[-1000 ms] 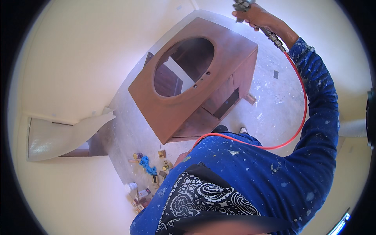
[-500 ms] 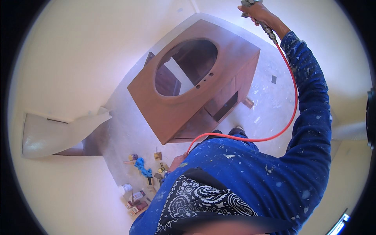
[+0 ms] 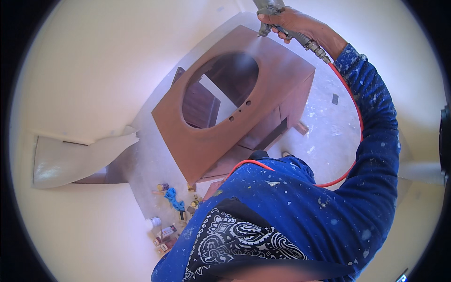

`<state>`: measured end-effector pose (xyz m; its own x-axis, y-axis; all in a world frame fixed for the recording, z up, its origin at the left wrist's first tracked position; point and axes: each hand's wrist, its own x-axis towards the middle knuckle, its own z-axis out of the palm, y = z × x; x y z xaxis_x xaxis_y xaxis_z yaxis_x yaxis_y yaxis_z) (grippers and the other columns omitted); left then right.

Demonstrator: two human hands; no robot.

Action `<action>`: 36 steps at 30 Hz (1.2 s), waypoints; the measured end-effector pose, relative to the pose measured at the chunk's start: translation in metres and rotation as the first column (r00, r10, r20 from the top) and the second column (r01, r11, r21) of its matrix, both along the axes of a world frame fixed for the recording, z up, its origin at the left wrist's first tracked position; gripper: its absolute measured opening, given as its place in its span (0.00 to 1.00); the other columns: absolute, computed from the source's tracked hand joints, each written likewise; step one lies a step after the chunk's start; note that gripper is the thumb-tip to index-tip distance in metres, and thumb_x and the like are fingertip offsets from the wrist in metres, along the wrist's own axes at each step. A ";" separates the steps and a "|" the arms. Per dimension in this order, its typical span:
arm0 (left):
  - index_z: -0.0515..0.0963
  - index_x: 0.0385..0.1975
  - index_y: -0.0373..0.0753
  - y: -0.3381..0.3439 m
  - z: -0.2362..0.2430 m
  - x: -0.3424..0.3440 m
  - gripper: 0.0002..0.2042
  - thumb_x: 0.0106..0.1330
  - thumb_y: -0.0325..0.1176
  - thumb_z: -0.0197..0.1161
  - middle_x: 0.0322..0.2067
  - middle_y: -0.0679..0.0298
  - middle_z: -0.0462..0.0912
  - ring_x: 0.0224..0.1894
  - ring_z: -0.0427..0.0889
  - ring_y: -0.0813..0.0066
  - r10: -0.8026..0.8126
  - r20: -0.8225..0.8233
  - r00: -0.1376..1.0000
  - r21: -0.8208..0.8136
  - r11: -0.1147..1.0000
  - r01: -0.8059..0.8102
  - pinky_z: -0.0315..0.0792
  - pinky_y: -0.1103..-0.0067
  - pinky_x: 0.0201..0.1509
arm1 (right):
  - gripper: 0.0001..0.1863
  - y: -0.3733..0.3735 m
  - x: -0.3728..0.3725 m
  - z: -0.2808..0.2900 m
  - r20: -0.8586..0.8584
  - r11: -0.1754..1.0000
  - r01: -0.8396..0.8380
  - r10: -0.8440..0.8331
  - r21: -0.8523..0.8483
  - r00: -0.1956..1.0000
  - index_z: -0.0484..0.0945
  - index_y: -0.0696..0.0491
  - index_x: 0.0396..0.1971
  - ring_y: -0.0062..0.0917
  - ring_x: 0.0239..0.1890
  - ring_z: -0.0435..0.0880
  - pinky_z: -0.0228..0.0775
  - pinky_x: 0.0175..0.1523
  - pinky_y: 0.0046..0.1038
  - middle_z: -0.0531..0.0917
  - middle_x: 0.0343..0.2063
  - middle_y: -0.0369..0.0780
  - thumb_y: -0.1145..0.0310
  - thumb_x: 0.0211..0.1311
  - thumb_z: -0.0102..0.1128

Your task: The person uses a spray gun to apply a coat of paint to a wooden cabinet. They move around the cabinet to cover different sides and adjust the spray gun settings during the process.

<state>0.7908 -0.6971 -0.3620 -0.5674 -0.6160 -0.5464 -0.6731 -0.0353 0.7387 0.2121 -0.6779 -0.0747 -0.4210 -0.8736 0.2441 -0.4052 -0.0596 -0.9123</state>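
Note:
At the upper right, my right hand is closed round a metal spray gun, its nozzle tilted down over the far end of a brown vanity cabinet. A pale mist spreads from the nozzle over the cabinet's top. That top has a big oval cutout and a few small round holes beside its near rim. From the gun's handle a red air hose loops down past my right arm and across my front. Low beside my body, my left hand grips the hose; most of its fingers are hidden.
Small jars, a blue glove, a white tub and boxes lie on the floor to the left. Plastic sheeting hangs over something brown by the left wall. A wood block sits by the cabinet's right side.
My right hand has brought the spray gun left and nearer, over the cabinet's far end, and mist now shows at the nozzle. The hose loop has dropped lower; my left hand stays low.

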 end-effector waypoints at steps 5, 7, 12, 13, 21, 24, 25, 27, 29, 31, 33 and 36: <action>0.80 0.43 0.36 0.007 -0.008 -0.007 0.24 0.79 0.50 0.44 0.33 0.57 0.84 0.37 0.81 0.66 0.014 0.014 1.000 -0.025 1.000 -0.014 0.75 0.73 0.43 | 0.18 0.000 -0.038 -0.013 0.044 0.998 -0.037 0.040 -0.052 0.998 0.73 0.49 0.27 0.14 0.15 0.66 0.59 0.17 0.22 0.71 0.18 0.30 0.51 0.64 0.65; 0.80 0.43 0.36 0.008 -0.010 -0.011 0.24 0.79 0.50 0.43 0.33 0.57 0.84 0.37 0.81 0.65 0.023 0.023 0.999 -0.029 0.999 -0.022 0.75 0.73 0.43 | 0.18 0.002 -0.054 -0.019 0.035 0.987 -0.073 0.079 -0.144 0.996 0.72 0.49 0.27 0.13 0.15 0.65 0.58 0.17 0.21 0.70 0.18 0.30 0.50 0.64 0.64; 0.80 0.43 0.36 0.011 -0.011 -0.018 0.24 0.79 0.50 0.43 0.33 0.57 0.84 0.37 0.81 0.65 0.039 0.038 0.999 -0.037 0.999 -0.037 0.75 0.72 0.43 | 0.20 -0.008 -0.058 -0.015 -0.288 0.971 0.237 -0.222 0.017 0.931 0.77 0.54 0.32 0.17 0.15 0.67 0.60 0.17 0.25 0.77 0.21 0.35 0.49 0.65 0.63; 0.80 0.43 0.36 0.011 -0.011 -0.019 0.24 0.79 0.50 0.43 0.33 0.57 0.84 0.37 0.81 0.65 0.041 0.039 0.998 -0.041 0.998 -0.039 0.75 0.72 0.43 | 0.20 -0.009 -0.055 -0.012 -0.277 0.974 0.213 -0.185 0.075 0.943 0.78 0.55 0.33 0.17 0.15 0.67 0.61 0.17 0.25 0.77 0.21 0.36 0.49 0.66 0.63; 0.80 0.42 0.36 0.030 -0.016 -0.021 0.23 0.79 0.50 0.43 0.33 0.56 0.84 0.37 0.82 0.64 0.052 0.042 0.998 -0.051 0.997 -0.050 0.75 0.72 0.43 | 0.18 -0.022 -0.044 -0.020 0.020 0.990 -0.131 0.132 -0.058 0.991 0.78 0.53 0.29 0.16 0.15 0.68 0.62 0.16 0.24 0.78 0.20 0.35 0.52 0.65 0.64; 0.80 0.42 0.36 0.040 -0.023 -0.017 0.23 0.79 0.50 0.43 0.33 0.56 0.84 0.37 0.82 0.63 0.059 0.031 0.998 -0.058 0.997 -0.057 0.75 0.72 0.43 | 0.19 -0.022 -0.057 -0.024 0.019 1.000 0.004 -0.005 0.023 1.000 0.77 0.53 0.30 0.16 0.15 0.67 0.62 0.16 0.25 0.78 0.21 0.34 0.50 0.65 0.63; 0.80 0.42 0.36 0.043 -0.026 -0.016 0.23 0.79 0.50 0.43 0.33 0.56 0.84 0.37 0.82 0.63 0.062 0.029 0.998 -0.061 0.996 -0.060 0.75 0.72 0.43 | 0.19 -0.022 -0.061 -0.026 -0.037 1.000 0.028 -0.027 0.012 0.999 0.76 0.53 0.31 0.17 0.15 0.67 0.62 0.16 0.24 0.77 0.21 0.35 0.49 0.65 0.63; 0.80 0.42 0.36 0.050 -0.031 -0.014 0.23 0.79 0.50 0.43 0.33 0.56 0.84 0.37 0.82 0.63 0.070 0.025 0.997 -0.065 0.996 -0.068 0.75 0.72 0.43 | 0.21 -0.019 -0.069 -0.026 -0.147 0.997 0.071 -0.072 -0.013 0.987 0.76 0.53 0.32 0.17 0.15 0.67 0.61 0.16 0.24 0.77 0.22 0.35 0.47 0.64 0.62; 0.80 0.42 0.36 0.054 -0.037 -0.015 0.23 0.79 0.49 0.43 0.33 0.56 0.84 0.37 0.82 0.62 0.077 0.023 0.997 -0.063 0.995 -0.075 0.75 0.72 0.43 | 0.23 -0.019 -0.073 -0.025 -0.189 0.989 0.151 -0.148 0.002 0.971 0.74 0.53 0.33 0.18 0.15 0.67 0.61 0.17 0.25 0.77 0.22 0.36 0.45 0.63 0.62; 0.80 0.42 0.36 0.058 -0.040 -0.017 0.23 0.79 0.49 0.43 0.33 0.56 0.84 0.37 0.82 0.62 0.080 0.023 0.997 -0.061 0.995 -0.079 0.75 0.71 0.43 | 0.23 -0.021 -0.071 -0.023 -0.173 0.976 0.214 -0.205 0.038 0.963 0.74 0.54 0.33 0.18 0.15 0.67 0.61 0.17 0.25 0.77 0.22 0.36 0.45 0.63 0.62; 0.80 0.42 0.36 0.059 -0.041 -0.021 0.23 0.79 0.49 0.43 0.33 0.55 0.84 0.37 0.82 0.62 0.079 0.029 0.996 -0.063 0.995 -0.077 0.75 0.71 0.43 | 0.22 -0.026 -0.064 -0.022 -0.153 0.992 0.123 -0.117 0.035 0.981 0.75 0.54 0.32 0.18 0.14 0.68 0.62 0.17 0.25 0.78 0.22 0.36 0.47 0.64 0.62; 0.80 0.42 0.36 0.063 -0.042 -0.025 0.23 0.79 0.49 0.42 0.33 0.55 0.84 0.37 0.82 0.62 0.080 0.034 0.996 -0.070 0.995 -0.078 0.75 0.71 0.43 | 0.20 -0.030 -0.054 -0.021 -0.047 0.999 -0.051 0.051 -0.001 0.998 0.76 0.54 0.31 0.18 0.14 0.69 0.62 0.16 0.25 0.79 0.21 0.36 0.50 0.66 0.62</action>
